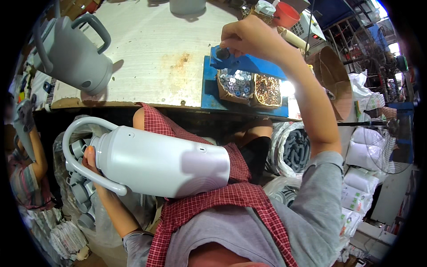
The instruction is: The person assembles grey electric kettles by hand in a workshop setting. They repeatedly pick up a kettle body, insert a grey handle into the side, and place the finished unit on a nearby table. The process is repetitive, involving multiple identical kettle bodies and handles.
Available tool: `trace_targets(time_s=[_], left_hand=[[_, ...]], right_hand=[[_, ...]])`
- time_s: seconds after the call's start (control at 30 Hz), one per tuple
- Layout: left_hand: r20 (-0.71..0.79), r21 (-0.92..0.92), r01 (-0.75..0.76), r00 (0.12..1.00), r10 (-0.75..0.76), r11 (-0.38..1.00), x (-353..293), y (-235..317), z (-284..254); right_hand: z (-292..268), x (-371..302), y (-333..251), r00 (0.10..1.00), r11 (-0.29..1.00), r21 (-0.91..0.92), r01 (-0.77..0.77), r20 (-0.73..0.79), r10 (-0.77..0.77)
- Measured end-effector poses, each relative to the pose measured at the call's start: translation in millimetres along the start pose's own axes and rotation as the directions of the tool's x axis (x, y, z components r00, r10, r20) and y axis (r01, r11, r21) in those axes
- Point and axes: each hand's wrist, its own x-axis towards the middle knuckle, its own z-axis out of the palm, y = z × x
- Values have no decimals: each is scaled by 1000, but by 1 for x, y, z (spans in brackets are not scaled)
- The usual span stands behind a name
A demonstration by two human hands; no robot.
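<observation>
A large pale grey insulated jug [164, 162] lies on its side across my lap, its loop handle and neck toward the left. My left hand [91, 161] is closed on its neck end, inside the handle; the jug hides part of the fingers. My right arm reaches over the table, and my right hand [249, 39] pinches a dark round knob [222, 54] at the end of a blue metal bar [258, 66]. Just below the bar, one small box holds silvery washers [236, 84] and another holds small brass-coloured parts [267, 90].
Another grey jug [80, 55] stands at the table's left, with part of one more [187, 5] at the far edge. A red cup [285, 15] is at the back right. Bags of grey handles [293, 151] and grey parts [80, 191] flank my legs. A person's arm [39, 151] shows far left.
</observation>
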Motion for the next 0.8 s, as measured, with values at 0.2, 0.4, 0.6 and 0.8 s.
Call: trace_targets(time_s=[0.2, 0.4, 0.6, 0.8], left_hand=[[-15, 112, -87, 996, 89, 990, 11, -18, -20], [386, 323, -199, 920, 64, 925, 44, -41, -82], [-16, 99, 38, 999, -37, 994, 21, -13, -24], [170, -220, 103, 983, -66, 970, 23, -8, -69]], right_hand=[[39, -30, 24, 875, 988, 51, 143, -473, -102], [128, -99, 51, 954, 995, 62, -74, -286, 88], [177, -76, 98, 939, 957, -243, -155, -337, 66], [148, -95, 62, 893, 991, -128, -26, -449, -35]])
